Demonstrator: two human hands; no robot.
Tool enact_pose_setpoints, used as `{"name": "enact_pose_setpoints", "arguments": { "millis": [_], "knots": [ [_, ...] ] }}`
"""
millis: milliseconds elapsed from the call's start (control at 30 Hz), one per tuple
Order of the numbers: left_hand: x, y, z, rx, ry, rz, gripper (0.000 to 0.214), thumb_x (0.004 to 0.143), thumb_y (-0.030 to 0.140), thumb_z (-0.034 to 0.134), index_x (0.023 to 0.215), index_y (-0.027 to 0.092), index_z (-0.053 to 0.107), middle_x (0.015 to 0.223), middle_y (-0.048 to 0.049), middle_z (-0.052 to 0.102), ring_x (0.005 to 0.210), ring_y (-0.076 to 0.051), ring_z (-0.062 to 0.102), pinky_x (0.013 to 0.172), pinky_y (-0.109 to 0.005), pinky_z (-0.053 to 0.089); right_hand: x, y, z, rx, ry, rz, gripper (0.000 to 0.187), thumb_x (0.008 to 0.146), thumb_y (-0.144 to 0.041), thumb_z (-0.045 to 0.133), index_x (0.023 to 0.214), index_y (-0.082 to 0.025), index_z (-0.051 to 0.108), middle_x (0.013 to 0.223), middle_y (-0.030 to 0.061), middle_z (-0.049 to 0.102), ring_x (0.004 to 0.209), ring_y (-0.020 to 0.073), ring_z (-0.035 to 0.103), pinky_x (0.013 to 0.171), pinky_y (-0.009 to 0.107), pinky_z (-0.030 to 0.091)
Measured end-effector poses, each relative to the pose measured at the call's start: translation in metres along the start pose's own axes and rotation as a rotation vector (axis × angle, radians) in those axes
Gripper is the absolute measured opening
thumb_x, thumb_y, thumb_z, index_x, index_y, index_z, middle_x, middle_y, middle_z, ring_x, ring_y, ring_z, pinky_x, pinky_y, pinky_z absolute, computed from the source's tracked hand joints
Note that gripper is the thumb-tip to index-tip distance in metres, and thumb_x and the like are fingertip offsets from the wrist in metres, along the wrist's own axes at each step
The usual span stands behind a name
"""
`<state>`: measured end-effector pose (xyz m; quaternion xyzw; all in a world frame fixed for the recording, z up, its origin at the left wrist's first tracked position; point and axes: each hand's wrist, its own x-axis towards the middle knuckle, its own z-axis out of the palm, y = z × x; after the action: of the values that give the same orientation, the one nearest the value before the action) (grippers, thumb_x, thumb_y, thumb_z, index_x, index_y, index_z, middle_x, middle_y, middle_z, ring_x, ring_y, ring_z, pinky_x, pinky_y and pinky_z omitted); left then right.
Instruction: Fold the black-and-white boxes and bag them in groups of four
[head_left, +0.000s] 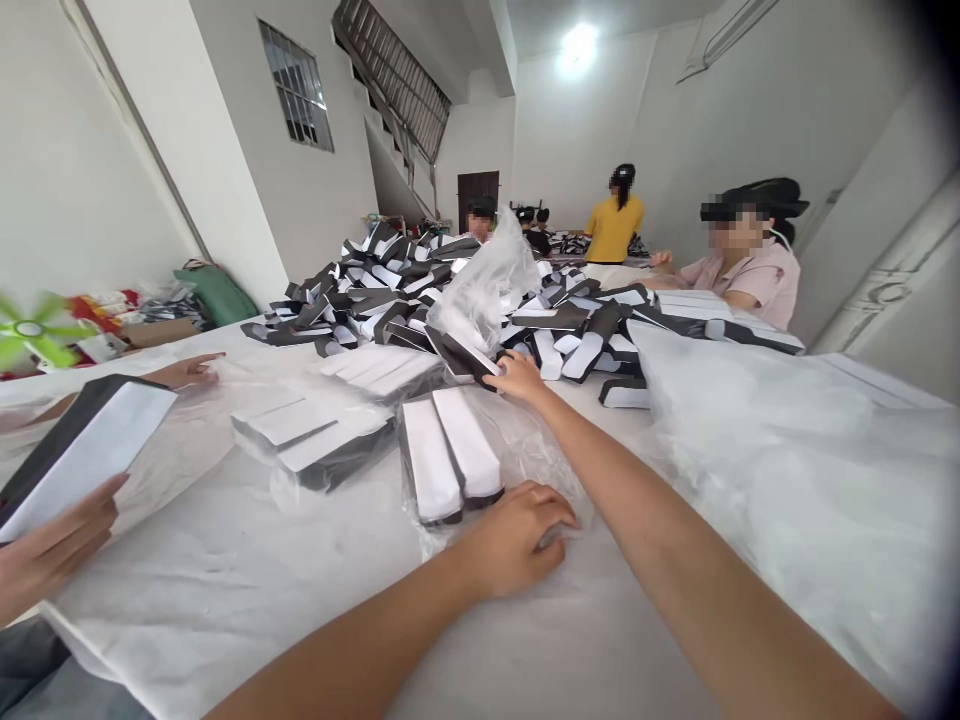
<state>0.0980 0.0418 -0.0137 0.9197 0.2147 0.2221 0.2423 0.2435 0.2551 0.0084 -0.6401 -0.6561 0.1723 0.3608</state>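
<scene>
Right now, right hand (517, 378) has its fingers closed on the near end of a box (461, 352); box runs forward-left from the fingertips. Pile (390, 272) lies just beyond that hand. Left hand (521, 540) is half-curled beside a clear bag (536, 440); can't tell if it pinches film. Two bagged boxes (469, 445) sit forward-left of it.
</scene>
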Motion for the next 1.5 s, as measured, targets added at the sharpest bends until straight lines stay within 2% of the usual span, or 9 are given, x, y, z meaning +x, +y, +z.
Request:
{"name": "enact_pose_setpoints", "arguments": {
  "millis": [167,333,600,767,867,1000,1167,1333,1500],
  "knots": [
    [0.0,0.0,0.0,0.009,-0.025,-0.019,0.027,0.086,0.017,0.051,0.111,0.02,0.063,0.116,-0.0066,0.064,0.113,-0.022,0.055,0.103,-0.037,0.043,0.022,0.005,-0.011,-0.06,-0.25,0.109,0.043,0.058,-0.052,0.078,0.081,-0.017,0.073,0.128,0.0161,0.057,0.102,0.0301,0.059,0.082,0.039,0.047],
    [-0.001,-0.001,0.0,0.0,-0.042,-0.01,0.029,0.086,0.017,0.052,0.113,0.021,0.062,0.116,-0.0069,0.064,0.113,-0.023,0.055,0.101,-0.037,0.044,0.004,0.007,-0.005,-0.077,-0.21,0.089,0.043,0.074,-0.053,0.065,0.095,-0.017,0.073,0.109,0.013,0.065,0.09,0.0251,0.062,0.081,0.034,0.047],
    [-0.003,0.007,-0.004,-0.257,0.062,-0.07,0.032,0.087,0.028,0.057,0.119,0.024,0.059,0.124,-0.0068,0.06,0.123,-0.023,0.049,0.107,-0.038,0.04,-0.098,0.014,-0.038,-0.036,0.036,-0.137,0.046,0.077,-0.034,0.065,0.122,-0.023,0.064,0.128,0.009,0.052,0.095,0.0198,0.06,0.09,0.034,0.047],
    [0.002,0.008,-0.001,-0.462,0.192,-0.194,0.036,0.1,0.036,0.033,0.107,0.021,0.065,0.113,-0.0056,0.063,0.114,-0.02,0.056,0.106,-0.038,0.04,-0.159,0.017,-0.076,0.023,0.1,-0.185,0.033,0.081,-0.037,0.06,0.108,-0.022,0.066,0.11,0.0068,0.056,0.095,0.0203,0.059,0.078,0.034,0.052],
    [0.005,0.005,0.005,-0.432,0.169,-0.171,0.03,0.097,0.031,0.039,0.101,0.019,0.066,0.106,-0.0058,0.063,0.102,-0.019,0.059,0.097,-0.035,0.045,-0.151,0.011,-0.079,0.104,0.051,-0.175,0.04,0.083,-0.044,0.056,0.115,-0.021,0.063,0.127,0.0084,0.051,0.114,0.0218,0.054,0.083,0.032,0.051],
    [0.004,0.005,0.008,-0.422,0.12,-0.205,0.022,0.09,0.02,0.048,0.101,0.019,0.067,0.107,-0.0057,0.061,0.093,-0.018,0.059,0.087,-0.032,0.048,-0.097,-0.003,-0.061,0.111,-0.075,-0.082,0.04,0.081,-0.046,0.059,0.113,-0.021,0.065,0.146,0.0076,0.038,0.12,0.023,0.052,0.093,0.03,0.045],
    [0.001,0.006,0.003,-0.48,0.107,-0.265,0.022,0.089,0.018,0.048,0.1,0.019,0.068,0.109,-0.0067,0.062,0.092,-0.018,0.059,0.086,-0.032,0.046,-0.042,-0.01,-0.034,0.177,-0.22,0.071,0.042,0.076,-0.053,0.064,0.095,-0.016,0.068,0.108,0.0118,0.066,0.082,0.0213,0.065,0.068,0.029,0.051],
    [0.0,0.0,0.002,-0.597,0.069,-0.35,0.021,0.088,0.023,0.055,0.105,0.02,0.066,0.115,-0.0072,0.065,0.103,-0.022,0.059,0.091,-0.036,0.044,-0.053,0.005,-0.039,0.278,-0.139,0.085,0.036,0.079,-0.051,0.058,0.082,-0.016,0.064,0.076,0.0059,0.064,0.063,0.0154,0.059,0.054,0.024,0.046],
    [0.007,-0.01,0.002,-0.912,0.13,-0.384,0.026,0.083,0.035,0.066,0.102,0.018,0.068,0.106,-0.0088,0.069,0.099,-0.023,0.063,0.094,-0.038,0.043,-0.101,0.013,-0.094,0.375,0.095,-0.026,0.041,0.083,-0.055,0.049,0.095,-0.018,0.063,0.095,0.0066,0.066,0.087,0.0205,0.063,0.071,0.028,0.051]
  ]
}}
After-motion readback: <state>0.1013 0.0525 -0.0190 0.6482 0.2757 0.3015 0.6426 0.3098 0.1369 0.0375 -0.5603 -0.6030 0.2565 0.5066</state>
